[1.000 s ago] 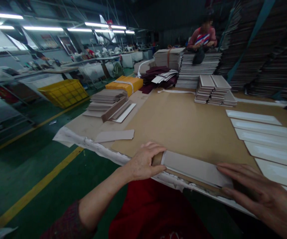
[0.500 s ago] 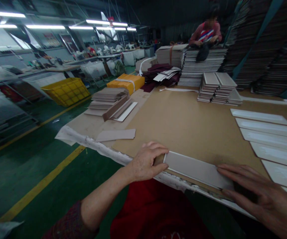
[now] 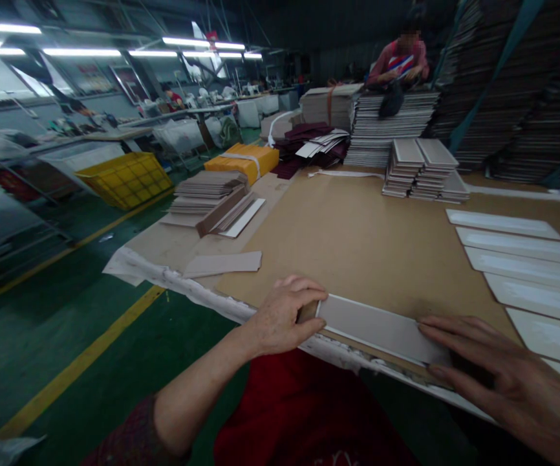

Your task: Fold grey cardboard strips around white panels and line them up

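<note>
A long grey board strip (image 3: 377,327) with thin white edges lies flat along the table's near edge. My left hand (image 3: 284,317) holds its left end, fingers at the far corner and thumb at the near one. At the opposite end, my right hand (image 3: 498,362) spans the strip the same way, with fingers along the far edge and thumb on the near edge. The palm hides the strip's right tip. To the right lie several white panels (image 3: 527,259) with brown edges and a glossy patch on each.
Loose grey board (image 3: 224,263) lies left of my hands, before a stack of grey boards (image 3: 207,194). Piled strips (image 3: 423,168) stand at the back right. Beyond are a yellow bundle (image 3: 246,162), tall board stacks (image 3: 391,126) and a person (image 3: 399,65). The brown tabletop (image 3: 343,233) ends beside green floor.
Both hands keep the same hold on the strip. The whole view has shifted slightly, so things appear a little further left.
</note>
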Demonstrator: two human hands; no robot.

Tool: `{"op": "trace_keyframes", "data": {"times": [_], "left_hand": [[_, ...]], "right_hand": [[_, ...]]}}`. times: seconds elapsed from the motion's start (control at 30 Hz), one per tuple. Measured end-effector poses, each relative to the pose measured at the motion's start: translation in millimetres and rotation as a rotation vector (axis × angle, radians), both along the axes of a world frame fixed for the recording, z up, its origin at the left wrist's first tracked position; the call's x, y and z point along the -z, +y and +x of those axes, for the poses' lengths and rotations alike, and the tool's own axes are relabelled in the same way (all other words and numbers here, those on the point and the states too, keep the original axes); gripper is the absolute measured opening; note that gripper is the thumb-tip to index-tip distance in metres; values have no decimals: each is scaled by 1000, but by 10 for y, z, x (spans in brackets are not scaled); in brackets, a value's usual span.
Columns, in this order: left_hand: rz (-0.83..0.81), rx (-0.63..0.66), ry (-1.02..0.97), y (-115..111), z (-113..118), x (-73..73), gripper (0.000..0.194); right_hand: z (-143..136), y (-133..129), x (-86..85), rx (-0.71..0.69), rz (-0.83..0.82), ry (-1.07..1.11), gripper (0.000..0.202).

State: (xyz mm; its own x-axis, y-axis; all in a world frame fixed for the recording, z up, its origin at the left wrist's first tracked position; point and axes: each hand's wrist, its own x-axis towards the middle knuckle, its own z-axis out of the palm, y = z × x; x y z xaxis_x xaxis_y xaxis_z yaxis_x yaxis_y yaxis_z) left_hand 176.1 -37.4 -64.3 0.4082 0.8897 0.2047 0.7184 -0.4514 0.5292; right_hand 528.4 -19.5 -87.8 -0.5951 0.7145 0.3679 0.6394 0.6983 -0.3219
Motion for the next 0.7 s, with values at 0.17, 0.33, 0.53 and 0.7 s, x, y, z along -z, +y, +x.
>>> {"op": "trace_keyframes", "data": {"times": [0.17, 0.33, 0.53, 0.7], "left_hand": [[-16, -5, 16, 0, 7, -22, 34], [-15, 7, 5, 22, 3, -29, 32], [-17, -5, 16, 21, 3, -26, 32], [-20, 1, 24, 26, -4, -19, 32]], "right_hand": [[-6, -32, -127, -19, -108, -35, 38], [-34, -56, -202, -24, -175, -51, 36], [-67, -73, -238, -38, -183, -51, 38], [-76, -75, -252, -26, -198, -55, 37]]}}
